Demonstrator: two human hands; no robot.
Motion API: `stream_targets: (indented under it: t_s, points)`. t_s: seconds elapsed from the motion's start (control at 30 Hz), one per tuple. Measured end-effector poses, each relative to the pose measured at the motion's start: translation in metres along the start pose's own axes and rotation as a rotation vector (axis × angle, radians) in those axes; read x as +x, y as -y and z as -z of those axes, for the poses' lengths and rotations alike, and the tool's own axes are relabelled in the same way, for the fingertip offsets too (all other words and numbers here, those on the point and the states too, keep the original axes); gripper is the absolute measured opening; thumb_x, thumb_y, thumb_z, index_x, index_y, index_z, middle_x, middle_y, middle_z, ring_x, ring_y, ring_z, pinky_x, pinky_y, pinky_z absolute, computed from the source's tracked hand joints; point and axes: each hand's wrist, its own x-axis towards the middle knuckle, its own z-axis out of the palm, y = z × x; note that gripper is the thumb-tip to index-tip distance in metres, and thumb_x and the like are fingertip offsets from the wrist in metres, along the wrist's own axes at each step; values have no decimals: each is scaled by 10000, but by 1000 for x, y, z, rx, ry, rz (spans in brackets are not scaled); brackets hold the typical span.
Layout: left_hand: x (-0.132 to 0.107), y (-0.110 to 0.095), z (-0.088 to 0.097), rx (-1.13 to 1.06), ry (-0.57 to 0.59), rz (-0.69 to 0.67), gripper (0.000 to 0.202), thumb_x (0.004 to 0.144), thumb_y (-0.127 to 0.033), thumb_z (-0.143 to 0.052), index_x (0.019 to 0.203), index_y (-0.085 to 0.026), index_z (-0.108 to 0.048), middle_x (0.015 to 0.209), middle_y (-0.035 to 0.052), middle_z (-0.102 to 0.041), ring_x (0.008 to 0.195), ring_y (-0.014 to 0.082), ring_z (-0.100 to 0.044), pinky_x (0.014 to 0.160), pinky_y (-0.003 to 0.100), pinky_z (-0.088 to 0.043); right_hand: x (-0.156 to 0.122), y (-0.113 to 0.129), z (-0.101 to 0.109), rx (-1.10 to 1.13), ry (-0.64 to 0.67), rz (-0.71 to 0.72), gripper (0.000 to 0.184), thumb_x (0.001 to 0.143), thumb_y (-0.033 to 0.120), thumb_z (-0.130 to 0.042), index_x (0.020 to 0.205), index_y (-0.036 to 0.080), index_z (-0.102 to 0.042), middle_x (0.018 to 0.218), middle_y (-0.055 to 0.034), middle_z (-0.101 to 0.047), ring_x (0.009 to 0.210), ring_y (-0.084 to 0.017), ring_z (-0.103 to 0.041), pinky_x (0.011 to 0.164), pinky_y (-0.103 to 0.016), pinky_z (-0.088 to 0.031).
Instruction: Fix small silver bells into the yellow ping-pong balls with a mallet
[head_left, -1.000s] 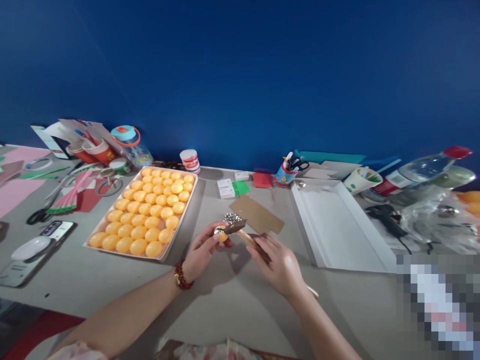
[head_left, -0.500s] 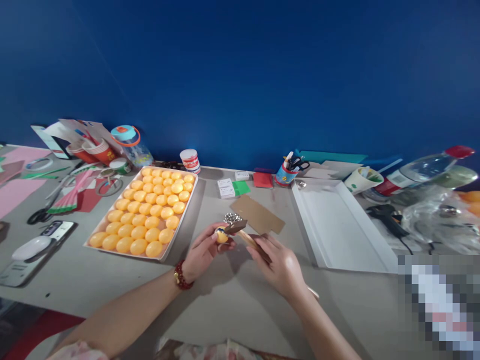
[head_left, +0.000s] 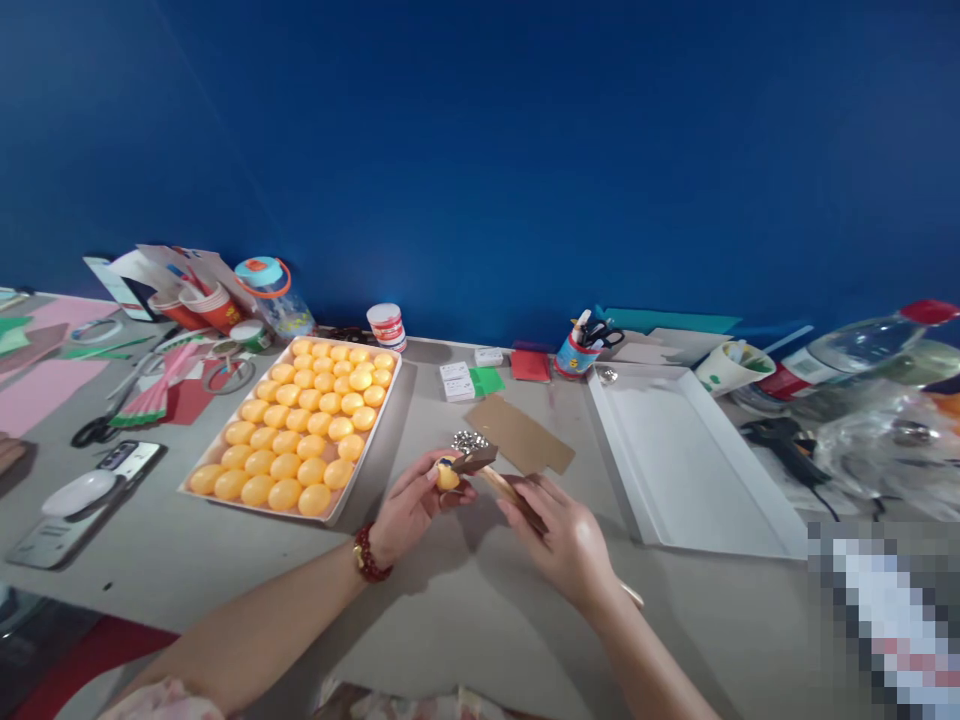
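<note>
My left hand (head_left: 416, 505), with a dark red beaded bracelet (head_left: 366, 553) at the wrist, pinches a small yellow-orange ball (head_left: 448, 475) that has a dark mark on its top. In my right hand (head_left: 566, 525) is a knife-like tool with a wooden handle (head_left: 501, 487) and a broad dark blade (head_left: 474, 459). The blade tip reaches the top of the ball; whether it presses into it I cannot tell. Just behind lies a small heap of shiny silver pieces (head_left: 469, 440). To the left, rows of similar balls (head_left: 298, 420) fill a shallow box (head_left: 330, 515).
A brown cardboard piece (head_left: 521, 432) lies behind the hands. At right stand a white tray (head_left: 690, 460), a black glue gun (head_left: 780, 445) and a bottle (head_left: 840, 350). Left are a phone (head_left: 90, 510), scissors (head_left: 94, 430) and another person's hand (head_left: 10, 452).
The whole view has shifted slightly. Both hands keep their hold on the ball and the tool. The ball's top looks dark now, where a silvery patch showed before.
</note>
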Motion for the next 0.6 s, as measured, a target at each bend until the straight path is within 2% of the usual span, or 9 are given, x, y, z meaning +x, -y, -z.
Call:
stream_targets:
  t_s: [0.2, 0.37, 0.47, 0.6]
  points:
    - [1, -1, 0, 48, -10, -21, 292, 888, -314, -605, 1114, -129, -630, 1040, 129, -691, 846, 216, -675, 814, 368, -511, 0, -8, 2, -69, -69, 12, 195, 976, 294, -480, 1042, 188, -629, 891, -68, -682, 741, -179, -674, 642, -254, -494]
    - [-1, 0, 2, 253, -59, 16, 234, 818, -257, -679, 1029, -167, -635, 945, 43, -646, 733, 149, -655, 680, 259, -475, 3, -28, 7, -228, -115, -55, 238, 981, 333, -445, 1078, 197, -614, 969, -79, -685, 790, -201, -688, 673, -283, -509]
    - [-3, 3, 5, 310, -50, -14, 247, 796, -274, -697, 1014, -176, -633, 842, 3, -593, 667, 121, -608, 660, 259, -474, 4, -45, 11, -365, -89, -127, 277, 970, 330, -425, 1126, 192, -607, 1016, -97, -671, 841, -233, -689, 683, -318, -525]
    - [-4, 5, 8, 318, -72, -11, 252, 798, -294, -669, 1017, -172, -641, 791, -1, -576, 630, 109, -560, 688, 284, -491, 2, -63, 14, -521, -27, -228, 287, 960, 302, -411, 1148, 190, -596, 1034, -98, -657, 785, -243, -686, 646, -346, -524]
